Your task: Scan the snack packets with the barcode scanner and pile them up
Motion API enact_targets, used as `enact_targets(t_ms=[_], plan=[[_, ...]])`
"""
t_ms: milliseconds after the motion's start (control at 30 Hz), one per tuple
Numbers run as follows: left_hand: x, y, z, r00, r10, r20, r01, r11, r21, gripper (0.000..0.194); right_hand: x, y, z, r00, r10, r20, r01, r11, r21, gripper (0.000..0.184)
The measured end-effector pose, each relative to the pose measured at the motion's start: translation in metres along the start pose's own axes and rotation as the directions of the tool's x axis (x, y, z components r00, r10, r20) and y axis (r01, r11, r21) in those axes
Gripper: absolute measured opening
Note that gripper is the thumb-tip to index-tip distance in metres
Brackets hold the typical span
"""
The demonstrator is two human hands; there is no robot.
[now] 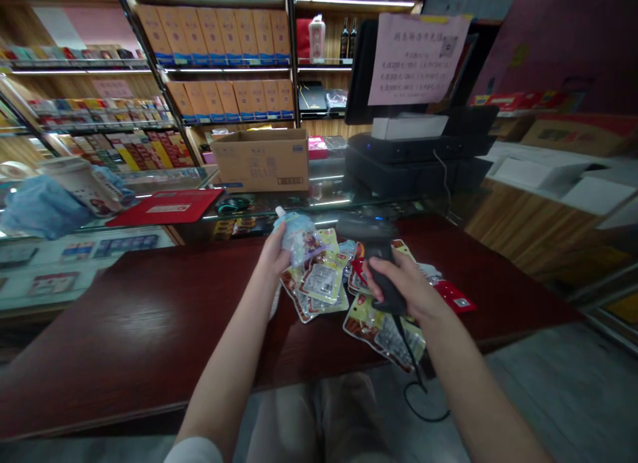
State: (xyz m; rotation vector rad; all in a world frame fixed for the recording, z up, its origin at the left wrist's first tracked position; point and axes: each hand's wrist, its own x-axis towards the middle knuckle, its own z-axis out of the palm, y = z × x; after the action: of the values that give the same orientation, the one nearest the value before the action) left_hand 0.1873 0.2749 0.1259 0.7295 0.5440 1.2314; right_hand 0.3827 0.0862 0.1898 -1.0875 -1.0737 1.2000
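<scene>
My left hand (274, 254) is closed on a light blue spouted pouch (299, 237) with a white cap and holds it tilted above the dark red counter (149, 317). My right hand (401, 283) grips the handle of a black barcode scanner (373, 240). The scanner's head points left toward the pouch, and its cable (416, 383) hangs off the counter's near edge. Between and under the hands lies a heap of several snack packets (323, 280) in yellow, clear and red wrappers.
A cardboard box (263, 159) and a red mat (167, 206) rest on the glass display case behind the counter. A black till with a monitor and a pink notice (416, 58) stands at the right. Shelves of boxed goods (219, 58) fill the back wall.
</scene>
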Motion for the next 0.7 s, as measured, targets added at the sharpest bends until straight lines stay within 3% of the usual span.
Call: enact_targets(t_ms=[100, 233, 367, 700], plan=[[0.003, 0.005, -0.007, 0.997, -0.046, -0.062, 0.041, 0.997, -0.069, 0.019, 0.017, 0.022, 0.021, 0.999, 0.015, 0.037, -0.015, 1.0, 0.018, 0.031], [0.005, 0.007, -0.018, 0.999, 0.01, -0.048, -0.011, 1.0, -0.005, 0.024, 0.031, 0.037, 0.036, 0.999, 0.034, 0.03, -0.033, 0.999, -0.041, 0.031], [0.006, 0.009, -0.029, 0.999, 0.048, -0.004, -0.048, 0.997, 0.052, 0.032, 0.039, 0.046, 0.039, 0.998, 0.055, 0.007, -0.055, 0.995, -0.078, 0.03], [0.014, 0.011, -0.046, 0.999, 0.037, 0.01, -0.037, 0.998, -0.045, 0.029, 0.05, 0.063, 0.042, 0.995, 0.089, 0.052, -0.082, 0.988, -0.133, 0.03]])
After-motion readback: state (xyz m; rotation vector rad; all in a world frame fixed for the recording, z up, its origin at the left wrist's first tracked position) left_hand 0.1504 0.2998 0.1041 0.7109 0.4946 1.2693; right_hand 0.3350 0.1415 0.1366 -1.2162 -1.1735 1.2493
